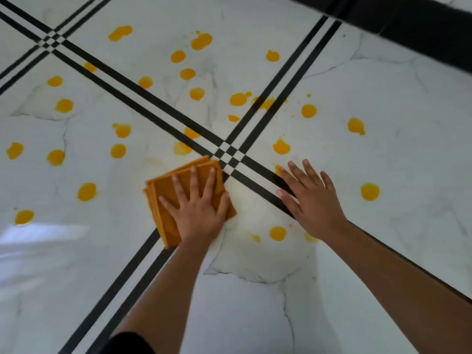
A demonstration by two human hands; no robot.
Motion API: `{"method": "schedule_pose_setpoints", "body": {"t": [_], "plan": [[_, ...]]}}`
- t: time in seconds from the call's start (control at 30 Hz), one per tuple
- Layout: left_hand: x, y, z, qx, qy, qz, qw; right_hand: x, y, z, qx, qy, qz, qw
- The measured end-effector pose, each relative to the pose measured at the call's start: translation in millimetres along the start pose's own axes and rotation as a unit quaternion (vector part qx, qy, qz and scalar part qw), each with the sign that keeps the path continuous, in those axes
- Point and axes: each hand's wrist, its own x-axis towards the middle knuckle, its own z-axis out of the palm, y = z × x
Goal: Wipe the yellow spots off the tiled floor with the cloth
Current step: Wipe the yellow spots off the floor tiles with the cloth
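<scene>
A folded orange cloth [178, 198] lies flat on the white marbled tiled floor [383, 93], just near and left of the spot where two pairs of black lines [231, 155] cross. The left hand [198, 210] lies palm down on the cloth with its fingers spread wide, fingertips pointing far, covering the cloth's near right part while the far corner and left edge show past it. The right hand [310, 200] rests flat on the bare floor to the right of the cloth, fingers also spread and holding nothing, its fingertips over the black lines and beside a small yellow mark. Yellow spots [196, 93] are scattered over much of the floor: many on the far tiles, a column along the left side, several to the right, including one round spot [370, 191] right of the right hand. Between the two wrists, on the near side, lies another round spot [277, 233] with a fainter smear just left of it, and the floor around it carries a pale yellowish film. A faded spot [182, 148] sits just beyond the cloth's far corner. A dark band [413, 24] crosses the far right corner. The near left tiles show a bright glare.
</scene>
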Motion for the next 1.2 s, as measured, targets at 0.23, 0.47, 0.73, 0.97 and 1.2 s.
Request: {"method": "schedule_pose_setpoints", "body": {"t": [0.23,0.47,0.73,0.97,1.2], "plan": [[-77,71,35,0.079,-0.008,0.284,0.956,-26,45,-2,0.003,0.028,0.068,0.997],[-95,120,40,0.014,-0.026,0.193,0.981,-62,89,-3,-0.003,0.023,0.134,0.991],[-54,162,43,0.015,0.021,0.115,0.993,-95,134,-13,0.011,0.032,0.202,0.979],[-76,193,56,0.062,0.023,0.304,0.95,-102,153,-15,0.048,0.041,0.235,0.97],[-79,214,40,0.109,-0.087,0.263,0.955,-94,172,-25,0.088,-0.022,0.273,0.958]]}}
